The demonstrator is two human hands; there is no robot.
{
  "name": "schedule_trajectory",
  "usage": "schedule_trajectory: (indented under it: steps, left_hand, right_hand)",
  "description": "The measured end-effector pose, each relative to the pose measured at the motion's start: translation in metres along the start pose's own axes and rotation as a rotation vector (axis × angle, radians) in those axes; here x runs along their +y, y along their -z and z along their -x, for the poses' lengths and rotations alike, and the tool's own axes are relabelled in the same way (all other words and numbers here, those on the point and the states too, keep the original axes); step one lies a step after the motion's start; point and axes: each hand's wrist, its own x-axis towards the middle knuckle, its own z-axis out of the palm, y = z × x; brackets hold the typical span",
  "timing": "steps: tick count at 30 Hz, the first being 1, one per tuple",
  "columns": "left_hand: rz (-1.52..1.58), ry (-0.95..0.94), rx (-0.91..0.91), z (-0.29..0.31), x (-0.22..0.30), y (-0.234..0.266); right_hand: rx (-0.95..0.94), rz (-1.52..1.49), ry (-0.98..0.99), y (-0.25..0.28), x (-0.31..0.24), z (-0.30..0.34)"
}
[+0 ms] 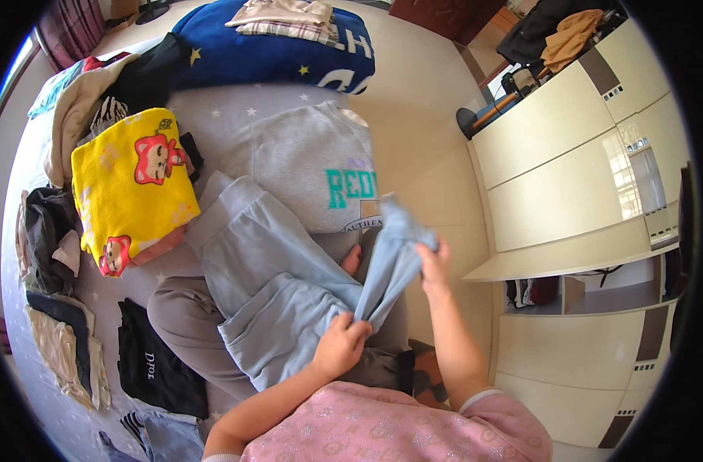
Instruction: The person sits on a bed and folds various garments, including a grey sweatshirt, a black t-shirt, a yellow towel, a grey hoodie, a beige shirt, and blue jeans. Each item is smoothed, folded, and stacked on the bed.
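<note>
Light blue sweatpants point(274, 254) lie bunched across my lap, with a wide ribbed band at their upper left end. My left hand point(342, 343) is closed on the fabric near the middle of my lap. Farther right, my right hand point(434, 266) pinches a narrow, lifted part of the same garment; its raised end is blurred. Just beyond the sweatpants a grey sweatshirt point(297, 146) with green lettering is spread flat, partly covered by them. A yellow folded cloth point(136, 185) with pink cartoon animals rests to the left.
Dark clothes point(51, 231), a beige and navy pile point(66, 346) and a black garment point(163, 362) lie on the starred bed sheet point(213, 100) at left. A blue blanket point(267, 46) bears folded clothes point(286, 19) at the far end. Cream cabinets point(559, 177) stand right.
</note>
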Motion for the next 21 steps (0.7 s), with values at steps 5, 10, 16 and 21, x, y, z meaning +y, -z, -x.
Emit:
schedule_trajectory:
  steps: [5, 10, 16, 21]
  left_hand:
    - [0.149, 0.192, 0.034, -0.013, 0.002, 0.003]
    - [-0.302, -0.113, -0.259, 0.009, -0.026, -0.016]
    - [-0.321, 0.099, -0.247, 0.001, -0.002, -0.011]
    - [-0.088, -0.093, -0.122, 0.003, 0.003, -0.011]
  right_hand:
    - [0.190, -0.504, -0.204, 0.080, 0.008, 0.004]
    - [0.006, -0.662, -0.639, 0.089, 0.009, 0.022]
    - [-0.149, -0.386, -0.091, 0.105, -0.044, 0.029]
    - [-0.582, -0.209, 0.257, 0.032, -0.119, 0.052]
